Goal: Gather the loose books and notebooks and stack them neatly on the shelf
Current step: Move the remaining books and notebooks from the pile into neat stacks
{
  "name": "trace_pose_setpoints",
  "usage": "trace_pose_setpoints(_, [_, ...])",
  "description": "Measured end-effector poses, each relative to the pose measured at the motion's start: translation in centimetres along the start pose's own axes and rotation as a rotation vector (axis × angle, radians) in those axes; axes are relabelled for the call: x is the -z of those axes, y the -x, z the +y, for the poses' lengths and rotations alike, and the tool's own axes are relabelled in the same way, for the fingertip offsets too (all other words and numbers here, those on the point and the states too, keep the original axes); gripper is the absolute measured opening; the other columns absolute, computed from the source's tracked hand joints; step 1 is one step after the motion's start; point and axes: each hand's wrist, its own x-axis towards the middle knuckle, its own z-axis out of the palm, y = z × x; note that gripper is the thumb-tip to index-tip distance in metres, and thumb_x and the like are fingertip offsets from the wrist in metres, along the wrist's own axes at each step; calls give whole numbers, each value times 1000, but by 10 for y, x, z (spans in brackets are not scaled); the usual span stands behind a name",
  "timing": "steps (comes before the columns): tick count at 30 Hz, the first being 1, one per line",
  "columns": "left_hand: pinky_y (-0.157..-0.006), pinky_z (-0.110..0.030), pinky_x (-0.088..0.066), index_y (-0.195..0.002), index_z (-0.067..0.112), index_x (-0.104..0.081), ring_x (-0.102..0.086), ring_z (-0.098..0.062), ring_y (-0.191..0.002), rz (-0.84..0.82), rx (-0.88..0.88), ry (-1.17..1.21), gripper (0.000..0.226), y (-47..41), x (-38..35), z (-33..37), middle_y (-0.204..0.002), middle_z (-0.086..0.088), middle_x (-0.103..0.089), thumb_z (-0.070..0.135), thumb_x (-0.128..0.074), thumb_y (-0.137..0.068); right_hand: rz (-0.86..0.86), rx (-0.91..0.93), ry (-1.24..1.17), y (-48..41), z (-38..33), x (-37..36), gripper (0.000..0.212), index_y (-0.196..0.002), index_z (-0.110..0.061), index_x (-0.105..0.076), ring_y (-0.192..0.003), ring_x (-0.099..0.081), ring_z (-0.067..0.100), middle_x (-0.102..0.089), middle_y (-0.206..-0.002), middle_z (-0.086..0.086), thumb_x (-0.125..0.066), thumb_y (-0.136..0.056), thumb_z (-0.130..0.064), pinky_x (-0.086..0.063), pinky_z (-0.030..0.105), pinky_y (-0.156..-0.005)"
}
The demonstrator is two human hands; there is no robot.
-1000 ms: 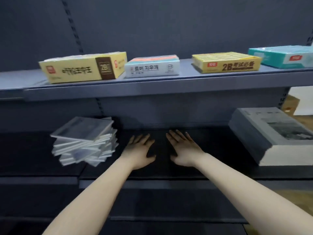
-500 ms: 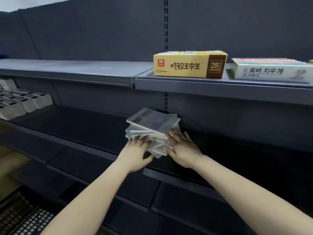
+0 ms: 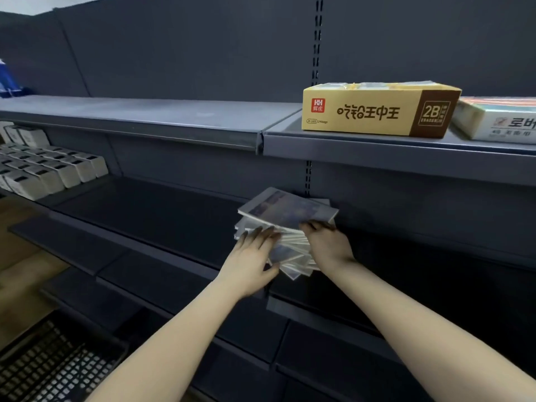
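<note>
A fanned, untidy stack of thin grey-white books (image 3: 287, 208) sits on the dark metal middle shelf (image 3: 162, 210), its lowest books near the front edge. It lies below a yellow cardboard eraser box (image 3: 374, 111). The left hand (image 3: 251, 258) presses the stack's left side, fingers straight, grip open. The right hand (image 3: 329, 245) touches the right side; I cannot tell whether its grip is closed.
</note>
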Motion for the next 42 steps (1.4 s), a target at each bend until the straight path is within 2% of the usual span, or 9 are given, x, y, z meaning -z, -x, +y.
trace_pose_setpoints(7, [-97, -55, -44, -123, 16, -60, -56, -28, -119, 117, -53, -17, 52, -14, -4, -8, -128, -1, -61, 8, -59, -71, 63, 96, -272, 29, 48, -1, 50, -128, -16, -52, -123, -47, 25, -52, -134, 2, -54, -81, 2, -31, 26, -103])
trace_pose_setpoints(12, [-61, -26, -55, -107, 23, -70, -70, -20, -84, 203, -119, -41, 46, -16, -4, 11, -102, 5, -72, 17, -38, -75, 142, 56, -164, 42, 67, -4, 50, -128, -12, -51, -138, -33, 19, -48, -140, 2, -49, -80, 3, -5, 31, -116])
trace_pose_setpoints(15, [-39, -21, -42, -91, 22, -72, -66, -20, -53, 245, -172, -61, 29, -19, 5, 30, -66, 3, -69, 24, -47, -76, 203, 99, -76, 44, 58, 3, 43, -113, -9, -63, -122, -53, 27, -64, -119, 11, -66, -71, -6, -25, 43, -111])
trace_pose_setpoints(17, [-37, -19, -36, -86, 21, -67, -61, -19, -45, 304, -196, -30, 16, -19, 14, 48, -55, 3, -64, 31, -59, -77, 270, 206, -63, 47, 45, 3, 42, -99, -10, -70, -93, -68, 27, -71, -97, 9, -79, -58, -10, -51, 42, -89])
trace_pose_setpoints(21, [-40, -19, -38, -95, 23, -47, -63, -14, -51, 283, -99, 70, 32, -15, 19, 68, -62, 8, -67, 50, -52, -77, 265, 237, -148, 56, 26, 10, 43, -86, -12, -71, -65, -68, 25, -70, -75, 5, -84, -47, -3, -50, 26, -46])
trace_pose_setpoints(27, [-51, -26, -50, -111, 18, -61, -70, -24, -80, 55, -166, 34, 55, -8, 9, 58, -94, -1, -72, 9, -74, -58, 189, 341, -327, 78, 72, 7, 35, -102, -5, -65, -98, -65, 32, -67, -104, 13, -64, -70, 9, -55, 40, -82])
trace_pose_setpoints(31, [-57, -26, -54, -104, 13, -71, -70, -23, -91, 132, -204, -136, 43, -18, -4, 84, -101, -4, -73, 8, -54, -65, 164, 302, -292, 103, 98, 6, 43, -117, -6, -60, -120, -54, 28, -61, -122, 11, -67, -75, -9, -29, 38, -110])
trace_pose_setpoints(36, [-70, -35, -57, -113, 6, -68, -69, -30, -86, 147, -286, -175, 51, -35, -16, 142, -99, -13, -71, 2, -48, -66, 214, 215, -271, 136, 118, 16, 49, -119, -11, -64, -112, -60, 31, -64, -122, 10, -74, -72, -4, -55, 43, -85])
trace_pose_setpoints(42, [-61, -39, -57, -130, 8, -55, -66, -36, -96, -10, -316, -37, 66, -50, -33, 221, -116, -15, -65, -8, -67, -67, 180, 61, -161, 194, 175, 28, 59, -120, -12, -64, -101, -66, 33, -66, -114, 14, -71, -67, 13, -59, 42, -65])
